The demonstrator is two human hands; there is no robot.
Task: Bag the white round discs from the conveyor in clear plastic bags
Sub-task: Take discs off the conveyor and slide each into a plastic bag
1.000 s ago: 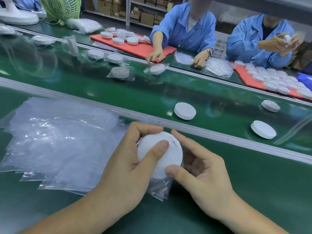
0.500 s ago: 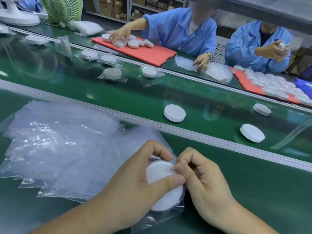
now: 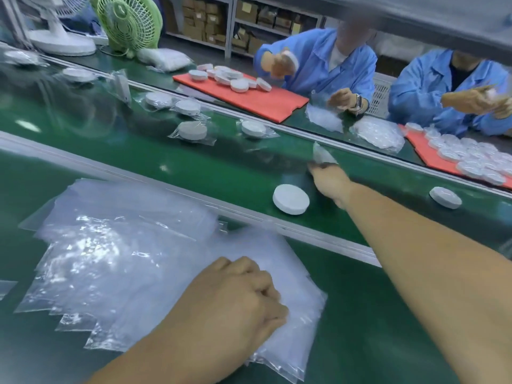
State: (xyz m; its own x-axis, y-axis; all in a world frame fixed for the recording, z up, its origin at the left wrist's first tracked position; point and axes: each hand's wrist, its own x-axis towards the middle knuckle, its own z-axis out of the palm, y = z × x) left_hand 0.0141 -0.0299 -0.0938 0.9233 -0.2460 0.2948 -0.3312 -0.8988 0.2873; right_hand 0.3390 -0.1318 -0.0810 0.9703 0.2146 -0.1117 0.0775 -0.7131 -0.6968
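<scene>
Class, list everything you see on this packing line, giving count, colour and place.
Bare discs: two, white, on the belt.
Bagged discs: several, white, farther along the belt.
Blurred bagged disc: one, white, above mid-belt.
Clear bags: one stack, clear, near table.
Mats: two, red, far side.
Fans: two, green and white, far left.
Workers: two, blue coats, opposite.
Left hand: fingers curled, on the clear bags.
Right hand: stretched over the belt.
</scene>
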